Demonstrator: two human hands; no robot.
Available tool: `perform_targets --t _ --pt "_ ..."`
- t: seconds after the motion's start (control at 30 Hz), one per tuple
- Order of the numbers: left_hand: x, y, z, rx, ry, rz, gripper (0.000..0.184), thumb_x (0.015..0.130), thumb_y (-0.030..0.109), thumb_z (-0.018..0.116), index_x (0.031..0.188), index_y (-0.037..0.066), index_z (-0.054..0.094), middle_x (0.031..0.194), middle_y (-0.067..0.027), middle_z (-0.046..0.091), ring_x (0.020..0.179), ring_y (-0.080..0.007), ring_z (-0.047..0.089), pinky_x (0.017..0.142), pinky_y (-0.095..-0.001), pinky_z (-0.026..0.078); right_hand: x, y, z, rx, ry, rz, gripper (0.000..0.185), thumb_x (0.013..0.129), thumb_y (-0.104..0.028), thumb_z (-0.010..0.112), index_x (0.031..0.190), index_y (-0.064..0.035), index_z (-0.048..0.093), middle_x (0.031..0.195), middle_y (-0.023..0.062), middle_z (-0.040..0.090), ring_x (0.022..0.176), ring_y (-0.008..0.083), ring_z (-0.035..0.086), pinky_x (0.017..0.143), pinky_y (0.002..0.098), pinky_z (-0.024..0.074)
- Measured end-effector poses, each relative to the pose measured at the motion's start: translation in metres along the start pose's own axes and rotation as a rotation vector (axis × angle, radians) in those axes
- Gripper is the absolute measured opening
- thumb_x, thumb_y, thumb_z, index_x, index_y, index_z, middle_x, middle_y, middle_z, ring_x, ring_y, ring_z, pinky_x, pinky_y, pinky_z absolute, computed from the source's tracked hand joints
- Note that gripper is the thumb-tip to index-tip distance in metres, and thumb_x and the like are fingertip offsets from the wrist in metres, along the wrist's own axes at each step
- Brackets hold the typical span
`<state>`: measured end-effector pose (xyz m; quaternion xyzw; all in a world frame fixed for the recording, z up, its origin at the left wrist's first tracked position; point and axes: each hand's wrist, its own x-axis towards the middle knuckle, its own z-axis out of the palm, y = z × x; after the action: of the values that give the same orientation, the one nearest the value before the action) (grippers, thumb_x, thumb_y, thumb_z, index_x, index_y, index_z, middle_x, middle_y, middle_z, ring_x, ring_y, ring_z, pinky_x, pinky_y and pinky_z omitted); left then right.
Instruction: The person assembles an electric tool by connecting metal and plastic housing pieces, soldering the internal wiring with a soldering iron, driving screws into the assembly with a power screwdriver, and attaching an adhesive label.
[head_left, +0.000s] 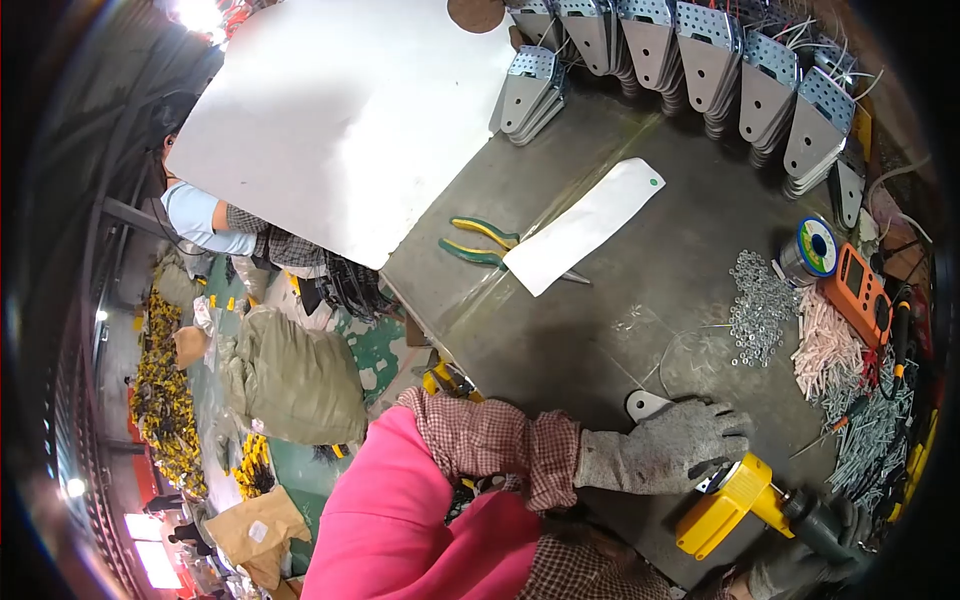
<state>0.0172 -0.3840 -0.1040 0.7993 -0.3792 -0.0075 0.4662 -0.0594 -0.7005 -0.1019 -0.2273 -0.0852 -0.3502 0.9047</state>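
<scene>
My left hand (670, 445), in a grey work glove, lies curled over a grey metal bracket (643, 404), whose rounded end with a hole sticks out. Its thumb side touches a yellow casing (722, 508), tilted on the table beside it. Low at the right, my right hand (800, 572), also gloved, is closed around a dark screwdriver-like power tool (818, 527). The tool's thin shaft meets the yellow casing. Much of the right hand is in shadow, and the bracket's other end is hidden under the left glove.
Stacked metal brackets (710, 60) line the far edge. Pliers (480, 243) lie partly under a white strip (585, 228). Nuts (757, 308), screws (875, 450), a solder spool (808, 250) and an orange multimeter (858, 293) sit along the right. Another person (205, 215) is beyond the white board (350, 120).
</scene>
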Motion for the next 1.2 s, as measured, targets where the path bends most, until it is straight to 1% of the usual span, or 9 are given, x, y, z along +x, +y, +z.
perform_targets --t 0.07,0.2,0.27,0.4,0.47,0.57,0.67,1.0,1.2 --pt "0.000 0.001 -0.002 0.017 0.048 0.035 0.034 0.077 0.017 0.066 0.108 0.006 0.061 0.115 -0.0145 0.057 0.109 -0.0348 0.056 0.094 -0.0471 0.045 -0.003 0.009 0.001 -1.256 -0.162 -0.454 0.090 0.092 -0.041 0.069 0.158 -0.0264 0.010 0.128 0.0065 0.046 0.102 0.0287 0.055 0.099 0.0479 0.0440" --pt "0.004 0.010 -0.021 -0.095 0.007 -0.022 0.030 0.081 0.016 0.065 0.109 0.007 0.061 0.115 -0.0131 0.058 0.106 -0.0333 0.057 0.091 -0.0435 0.046 -0.030 0.022 0.042 -0.887 0.032 0.258 0.069 0.097 -0.056 0.051 0.137 -0.0013 0.042 0.104 0.0256 0.058 0.087 0.0299 0.061 0.083 0.0469 0.0548" --pt "0.003 0.012 -0.021 -0.140 -0.056 -0.132 0.025 0.085 0.014 0.064 0.109 0.007 0.062 0.110 -0.0126 0.059 0.099 -0.0324 0.060 0.086 -0.0417 0.048 -0.035 0.016 0.020 -1.686 -0.165 -0.422 0.059 0.103 -0.034 0.051 0.151 -0.0142 0.022 0.129 0.0220 0.052 0.108 0.0308 0.058 0.097 0.0445 0.0494" --pt "0.004 0.031 -0.036 -0.403 -0.043 -0.395 0.023 0.087 0.017 0.066 0.107 0.007 0.063 0.107 -0.0117 0.059 0.095 -0.0318 0.060 0.081 -0.0406 0.049 -0.010 0.016 0.059 -0.060 0.099 0.026 0.049 0.095 -0.028 0.064 0.137 -0.0134 0.043 0.106 0.0068 0.053 0.086 0.0169 0.055 0.091 0.0344 0.0457" --pt "0.019 0.014 -0.051 -0.135 0.025 -0.271 0.019 0.088 0.017 0.064 0.105 0.007 0.062 0.107 -0.0100 0.058 0.093 -0.0288 0.059 0.081 -0.0394 0.049 -0.007 0.004 0.053 0.234 0.079 0.034 0.042 0.089 -0.020 0.071 0.125 -0.0136 0.050 0.102 0.0038 0.052 0.080 0.0137 0.052 0.084 0.0309 0.0439" --pt "0.064 0.000 -0.055 1.018 -0.157 0.059 0.019 0.082 0.014 0.063 0.098 0.005 0.064 0.105 -0.0112 0.060 0.093 -0.0262 0.059 0.081 -0.0402 0.051 -0.023 -0.007 0.044 0.181 0.133 0.063 0.035 0.086 -0.019 0.075 0.114 -0.0138 0.055 0.099 0.0013 0.054 0.080 0.0118 0.053 0.081 0.0309 0.0459" --pt "0.063 -0.008 -0.045 1.087 -0.345 -0.091 0.018 0.079 0.013 0.064 0.095 0.005 0.065 0.101 -0.0131 0.062 0.096 -0.0289 0.061 0.080 -0.0408 0.052 -0.023 -0.003 0.046 0.209 0.216 -0.017 0.028 0.088 -0.024 0.073 0.108 -0.0134 0.058 0.096 -0.0003 0.056 0.073 0.0118 0.055 0.077 0.0311 0.0482" --pt "0.051 0.002 -0.047 0.809 -0.126 -0.097 0.017 0.080 0.011 0.067 0.093 0.004 0.060 0.088 -0.0171 0.061 0.079 -0.0348 0.063 0.072 -0.0443 0.052 -0.027 0.004 0.059 0.220 0.156 0.043 0.031 0.090 -0.021 0.070 0.113 -0.0096 0.053 0.093 0.0029 0.054 0.071 0.0112 0.053 0.076 0.0301 0.0479" --pt "-0.024 0.048 -0.010 0.087 0.096 -0.248 0.023 0.067 0.002 0.073 0.083 0.008 0.058 0.086 -0.0103 0.056 0.082 -0.0283 0.059 0.072 -0.0376 0.048 -0.030 0.014 0.063 0.236 0.184 0.066 0.022 0.088 -0.021 0.072 0.099 -0.0103 0.056 0.090 0.0017 0.052 0.071 0.0111 0.053 0.075 0.0291 0.0455"
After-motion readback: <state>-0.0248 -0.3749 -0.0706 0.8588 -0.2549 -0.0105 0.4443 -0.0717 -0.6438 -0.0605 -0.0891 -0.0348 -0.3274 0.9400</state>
